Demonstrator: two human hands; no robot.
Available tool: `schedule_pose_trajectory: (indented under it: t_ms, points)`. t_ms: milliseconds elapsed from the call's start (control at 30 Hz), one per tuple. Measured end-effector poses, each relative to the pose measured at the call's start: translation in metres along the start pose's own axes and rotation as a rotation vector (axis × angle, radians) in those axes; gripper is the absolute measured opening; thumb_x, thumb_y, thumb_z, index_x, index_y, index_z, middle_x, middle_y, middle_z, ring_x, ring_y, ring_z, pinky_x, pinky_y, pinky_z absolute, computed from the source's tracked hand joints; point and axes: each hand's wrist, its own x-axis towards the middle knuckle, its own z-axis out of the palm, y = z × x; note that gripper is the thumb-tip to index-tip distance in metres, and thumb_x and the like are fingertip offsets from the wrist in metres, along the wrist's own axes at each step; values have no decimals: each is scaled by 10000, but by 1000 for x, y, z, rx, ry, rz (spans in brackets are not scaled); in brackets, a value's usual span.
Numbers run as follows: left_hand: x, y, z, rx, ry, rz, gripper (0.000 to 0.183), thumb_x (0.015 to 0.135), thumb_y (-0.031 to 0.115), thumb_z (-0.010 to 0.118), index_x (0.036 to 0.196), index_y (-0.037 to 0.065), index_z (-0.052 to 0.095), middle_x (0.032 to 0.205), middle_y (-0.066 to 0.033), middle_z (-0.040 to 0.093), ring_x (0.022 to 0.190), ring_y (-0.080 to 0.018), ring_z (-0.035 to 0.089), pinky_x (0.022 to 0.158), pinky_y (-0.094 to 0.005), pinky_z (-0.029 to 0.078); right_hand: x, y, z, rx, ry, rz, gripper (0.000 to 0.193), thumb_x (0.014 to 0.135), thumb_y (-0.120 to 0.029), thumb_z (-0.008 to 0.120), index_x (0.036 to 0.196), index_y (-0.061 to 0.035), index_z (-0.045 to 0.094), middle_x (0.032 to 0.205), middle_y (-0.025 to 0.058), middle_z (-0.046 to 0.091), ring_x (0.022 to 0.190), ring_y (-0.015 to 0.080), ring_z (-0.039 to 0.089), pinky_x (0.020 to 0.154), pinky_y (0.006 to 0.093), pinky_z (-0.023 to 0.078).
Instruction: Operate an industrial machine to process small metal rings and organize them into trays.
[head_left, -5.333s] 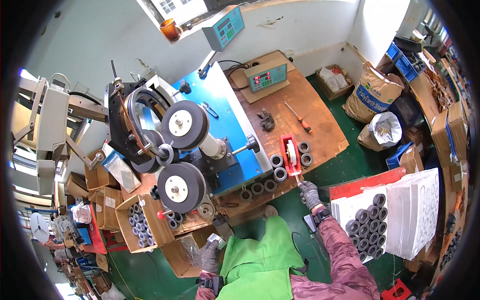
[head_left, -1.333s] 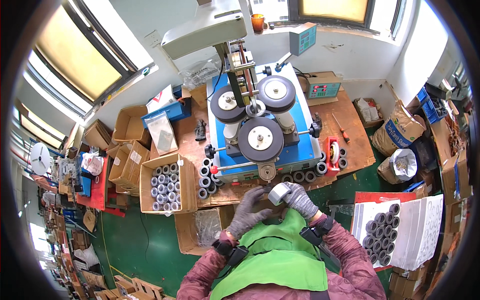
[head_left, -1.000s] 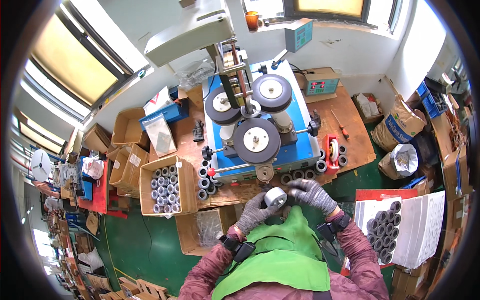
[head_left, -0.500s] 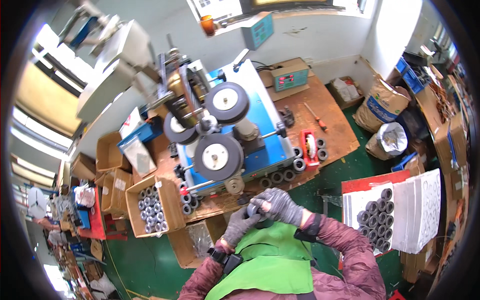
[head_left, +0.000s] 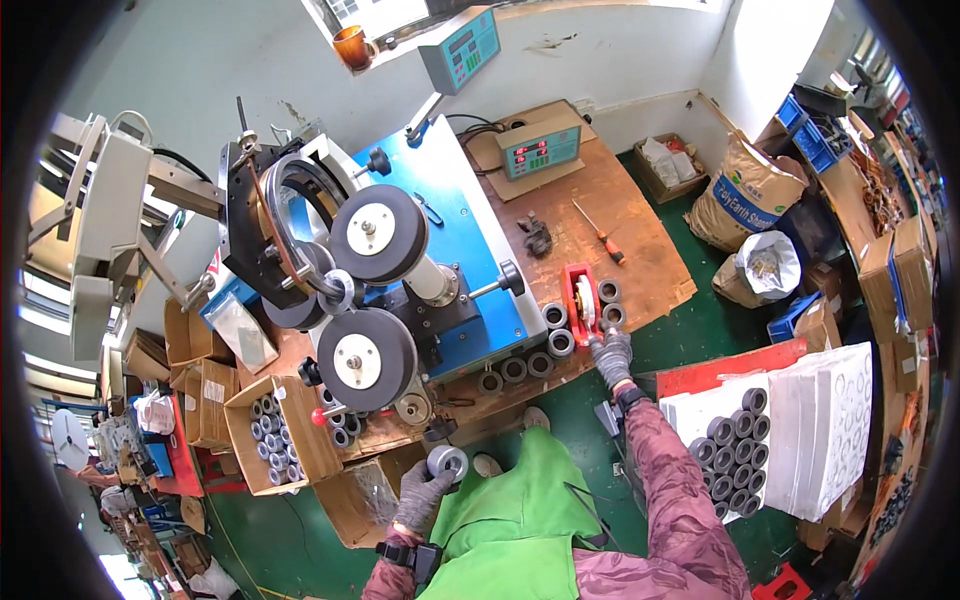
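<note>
In my gloved left hand (head_left: 423,499) is a grey ring-shaped coil (head_left: 447,461), held at the near side of the machine with the fingers closed round it. My gloved right hand (head_left: 611,358) reaches out to the table's front edge, fingers stretched to the near end of a red tape dispenser (head_left: 580,300). Whether its fingertips touch the tape is too small to tell. Beside the dispenser stand several dark rings (head_left: 561,343). A blue machine (head_left: 455,225) with black rollers (head_left: 360,358) fills the table's middle.
A carton of rings (head_left: 240,420) stands to the left. On the right, rows of dark rings (head_left: 735,455) lie on a white foam sheet (head_left: 690,412). A screwdriver (head_left: 605,240) and a control box with a red display (head_left: 541,153) rest on the wooden table (head_left: 650,270).
My hands have parted. The right one left the ring and went to the tape dispenser; the left one keeps the ring and has shifted slightly left. The head view has turned.
</note>
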Motion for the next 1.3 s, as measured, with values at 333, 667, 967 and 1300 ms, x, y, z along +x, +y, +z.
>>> schedule_pose_trajectory:
  t_ms: [333,667,967,1300]
  points:
    - [1,-28,10,-141,86,-41,363,757,105,673,1050,-70,550,945,-130,609,808,-187,613,670,-294,549,33,11,27,189,-64,262,435,718,-201,710,1082,-43,531,853,109,647,749,236,617,693,357,479]
    - [12,-24,23,-130,33,-10,367,755,122,683,1043,-67,556,923,-121,614,784,-172,609,666,-288,538,4,81,64,499,-12,361,535,714,-140,706,1142,36,438,751,77,618,640,146,570,608,270,449]
    - [5,-21,21,-125,60,-15,366,761,111,679,1055,-66,552,930,-120,613,791,-173,609,670,-290,540,1,59,60,652,-120,453,554,769,-134,702,1198,32,391,755,72,587,616,130,555,578,258,447]
    - [5,-35,16,-108,64,-20,361,756,136,687,1030,-66,565,909,-116,617,785,-164,607,670,-293,542,-8,54,62,1401,-504,1030,149,819,-140,609,823,6,579,682,53,572,514,135,488,395,326,365]
